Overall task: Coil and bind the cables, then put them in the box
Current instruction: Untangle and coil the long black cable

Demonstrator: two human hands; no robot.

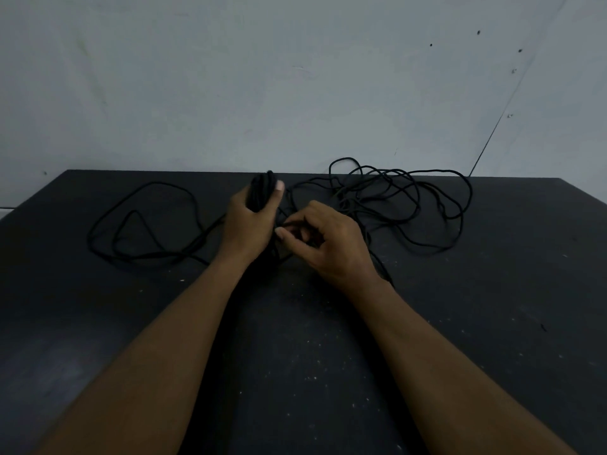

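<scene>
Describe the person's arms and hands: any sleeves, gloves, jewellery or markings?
The left hand and right hand are bare: no gloves, and no rings show. The left forearm and right forearm are bare too, with no sleeve, watch or wristband in view down to the frame's bottom edge. The light is dim, so fine markings cannot be told.

Dark speckled table (427,323) — pale grey wall (230,77).

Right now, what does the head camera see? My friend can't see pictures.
A person's left hand grips a coiled bundle of black cable while the right hand pinches a strand beside it. More loose cable sprawls in loops to both sides on a black table against a grey wall.
</scene>
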